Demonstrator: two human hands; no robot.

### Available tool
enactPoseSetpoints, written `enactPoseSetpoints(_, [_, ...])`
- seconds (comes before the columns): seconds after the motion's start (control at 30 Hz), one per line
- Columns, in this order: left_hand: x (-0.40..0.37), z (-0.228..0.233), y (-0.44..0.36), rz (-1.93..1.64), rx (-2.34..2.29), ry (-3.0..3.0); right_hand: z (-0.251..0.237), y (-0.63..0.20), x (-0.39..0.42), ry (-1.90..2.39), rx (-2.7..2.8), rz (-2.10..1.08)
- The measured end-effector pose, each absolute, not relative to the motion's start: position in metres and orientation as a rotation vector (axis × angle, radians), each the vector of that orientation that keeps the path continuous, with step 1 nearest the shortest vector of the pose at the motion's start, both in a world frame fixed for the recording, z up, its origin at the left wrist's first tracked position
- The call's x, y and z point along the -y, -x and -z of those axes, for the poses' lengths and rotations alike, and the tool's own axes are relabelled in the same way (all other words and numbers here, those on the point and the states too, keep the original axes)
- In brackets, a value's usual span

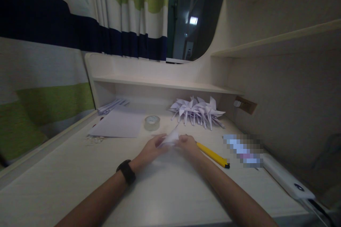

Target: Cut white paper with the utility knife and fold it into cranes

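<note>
Both hands, left hand [150,149] and right hand [188,143], fingers pinching small white paper piece [170,138] above surface [165,188]; best pressing creases firmly, edges aligned.

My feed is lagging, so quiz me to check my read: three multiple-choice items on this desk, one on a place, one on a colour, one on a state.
1. Where does the tape roll lie?
A. right of the paper sheets
B. on the shelf
C. under the cutter

2. What colour is the cutter beside the right hand?
A. red
B. yellow
C. green

3. What are both hands doing?
A. resting flat, empty
B. holding the folded white paper together
C. gripping the tape

Answers:
1 A, it sits on the desk just beside the sheets.
2 B, its body is yellow with a dark tip.
3 B, the left hand and right hand meet on the paper.
</note>
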State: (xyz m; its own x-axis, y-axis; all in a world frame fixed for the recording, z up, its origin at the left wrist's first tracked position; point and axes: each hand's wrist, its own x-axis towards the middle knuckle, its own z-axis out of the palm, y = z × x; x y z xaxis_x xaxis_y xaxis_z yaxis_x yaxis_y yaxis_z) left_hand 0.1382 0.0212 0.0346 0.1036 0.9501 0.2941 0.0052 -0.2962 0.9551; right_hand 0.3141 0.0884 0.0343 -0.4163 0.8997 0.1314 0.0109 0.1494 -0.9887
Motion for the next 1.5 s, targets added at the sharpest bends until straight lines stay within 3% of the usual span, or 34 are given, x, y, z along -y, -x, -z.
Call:
enactPoseSetpoints(0.33, [-0.021,-0.029,-0.137,-1.393,-1.059,-1.128,-0.030,-0.320,-0.096,0.870,1.577,-1.490])
enactPoseSetpoints(0.6, [-0.025,-0.029,-0.126,-1.467,-0.907,-0.931,-0.035,-0.319,-0.098,0.950,1.393,-1.377])
enactPoseSetpoints(0.87, [-0.023,-0.035,-0.122,-1.383,-0.809,-0.978,-0.030,-0.318,-0.103,0.913,1.333,-1.346])
enactPoseSetpoints(1.5, [-0.035,-0.032,-0.081,-1.236,-1.146,-1.226,-0.019,-0.336,-0.116,0.795,1.571,-1.687])
